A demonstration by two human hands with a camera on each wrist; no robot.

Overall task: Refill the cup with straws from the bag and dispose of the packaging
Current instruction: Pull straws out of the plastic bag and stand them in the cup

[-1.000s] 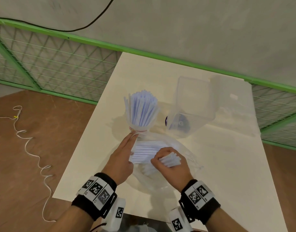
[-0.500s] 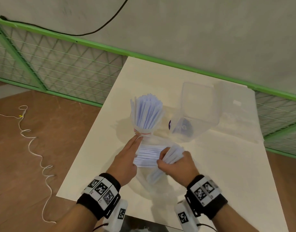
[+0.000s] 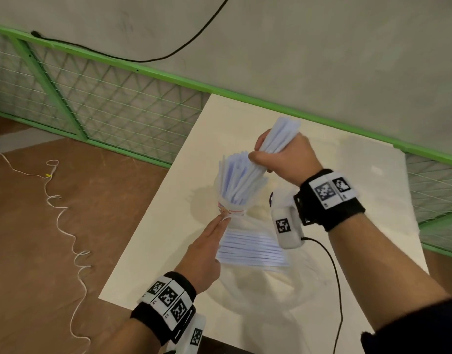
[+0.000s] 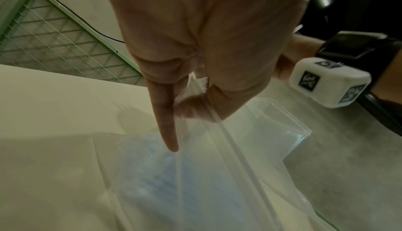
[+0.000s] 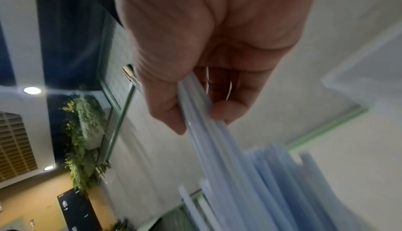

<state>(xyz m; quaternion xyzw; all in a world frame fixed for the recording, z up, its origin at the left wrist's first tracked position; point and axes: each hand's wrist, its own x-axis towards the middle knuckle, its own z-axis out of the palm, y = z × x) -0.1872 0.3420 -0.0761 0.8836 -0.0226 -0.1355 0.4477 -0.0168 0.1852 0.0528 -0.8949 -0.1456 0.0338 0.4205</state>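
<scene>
A clear cup [image 3: 232, 209] crammed with pale blue straws [image 3: 239, 180] stands on the white table [image 3: 163, 254]. My right hand [image 3: 260, 152] grips a bundle of straws [image 3: 278, 139] slanting down into the cup's top; the right wrist view shows the bundle [image 5: 217, 148] between thumb and fingers. The clear bag [image 3: 260, 292] lies in front of the cup with more straws [image 3: 253, 249] flat inside. My left hand [image 3: 219, 223] sits at the bag's mouth beside the cup's base, index finger straight. In the left wrist view its thumb and a finger pinch the bag's edge [image 4: 208, 112].
A clear plastic box [image 4: 282, 122] stands just right of the cup, hidden behind my right wrist in the head view. A green mesh fence [image 3: 97, 103] lines the table's far side. A white cord [image 3: 66, 226] trails over the brown floor to the left.
My right hand has lifted a bundle of straws out of the bag and carried it up and away to the cup's top. The left hand has stayed at the bag's mouth.
</scene>
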